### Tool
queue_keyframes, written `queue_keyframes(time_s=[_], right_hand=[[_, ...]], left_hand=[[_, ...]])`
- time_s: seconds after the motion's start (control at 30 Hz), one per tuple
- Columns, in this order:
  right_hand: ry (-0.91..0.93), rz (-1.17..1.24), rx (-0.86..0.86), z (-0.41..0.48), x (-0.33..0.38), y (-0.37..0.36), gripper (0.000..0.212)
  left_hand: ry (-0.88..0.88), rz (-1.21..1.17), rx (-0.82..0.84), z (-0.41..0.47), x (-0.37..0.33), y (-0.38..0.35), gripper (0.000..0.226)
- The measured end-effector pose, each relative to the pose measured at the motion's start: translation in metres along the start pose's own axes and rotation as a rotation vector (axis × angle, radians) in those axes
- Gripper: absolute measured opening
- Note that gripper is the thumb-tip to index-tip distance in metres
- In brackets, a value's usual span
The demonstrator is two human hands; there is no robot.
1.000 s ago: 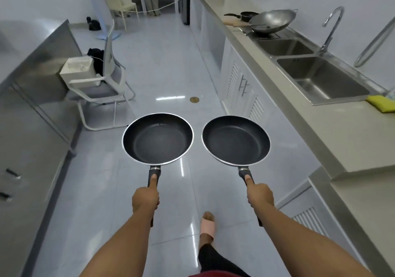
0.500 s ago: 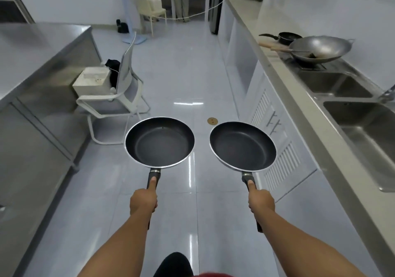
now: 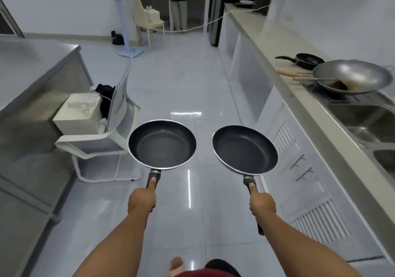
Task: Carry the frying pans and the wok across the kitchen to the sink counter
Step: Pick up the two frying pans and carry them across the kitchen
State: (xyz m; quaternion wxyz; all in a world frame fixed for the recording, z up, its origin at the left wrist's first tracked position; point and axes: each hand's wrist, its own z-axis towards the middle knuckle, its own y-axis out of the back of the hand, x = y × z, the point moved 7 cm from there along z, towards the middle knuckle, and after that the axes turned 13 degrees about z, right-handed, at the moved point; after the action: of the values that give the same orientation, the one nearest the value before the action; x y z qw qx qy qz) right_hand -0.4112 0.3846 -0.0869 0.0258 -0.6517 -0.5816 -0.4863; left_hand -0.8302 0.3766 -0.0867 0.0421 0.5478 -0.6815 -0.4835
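I hold two black frying pans level over the aisle floor. My left hand (image 3: pixel 142 199) grips the handle of the left frying pan (image 3: pixel 162 144). My right hand (image 3: pixel 261 204) grips the handle of the right frying pan (image 3: pixel 245 149). Each thumb lies along the top of its handle. On the sink counter (image 3: pixel 284 84) to the right sits a steel wok (image 3: pixel 352 77) with wooden-handled utensils in it, and a small black pan (image 3: pixel 308 60) lies just behind it. The sink basin (image 3: pixel 367 122) is beside the wok.
A white chair (image 3: pixel 111 140) carrying a white box (image 3: pixel 78 114) stands at the left of the aisle, beside a steel counter (image 3: pixel 32 63). A cable (image 3: pixel 192 27) hangs across the far end, where a person (image 3: pixel 177 3) stands near a fan (image 3: pixel 126 20).
The view has advanced down the aisle and tilted up. The wok and sink have slid right and closer. Both pans stay held out in front as before.
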Motion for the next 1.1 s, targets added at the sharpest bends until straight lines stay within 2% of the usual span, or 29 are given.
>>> queue_keyframes(time_s=[0.23,0.37,0.5,0.8,1.1], right_hand=[[0.023,0.071,-0.005,0.064,0.104,-0.053,0.064],[0.046,0.095,0.001,0.113,0.169,-0.08,0.063],[0.067,0.057,0.009,0.167,0.239,-0.097,0.063],[0.113,0.01,0.019,0.271,0.382,-0.14,0.064],[0.099,0.124,-0.027,0.375,0.517,-0.21,0.065]], left_hand=[[-0.025,0.026,0.015,0.098,-0.108,0.006,0.074],[-0.063,0.03,0.021,0.153,-0.178,0.002,0.066],[-0.058,0.006,0.026,0.204,-0.251,-0.007,0.073],[-0.059,-0.025,0.018,0.293,-0.393,-0.013,0.072],[-0.12,-0.014,0.001,0.415,-0.539,-0.012,0.071]])
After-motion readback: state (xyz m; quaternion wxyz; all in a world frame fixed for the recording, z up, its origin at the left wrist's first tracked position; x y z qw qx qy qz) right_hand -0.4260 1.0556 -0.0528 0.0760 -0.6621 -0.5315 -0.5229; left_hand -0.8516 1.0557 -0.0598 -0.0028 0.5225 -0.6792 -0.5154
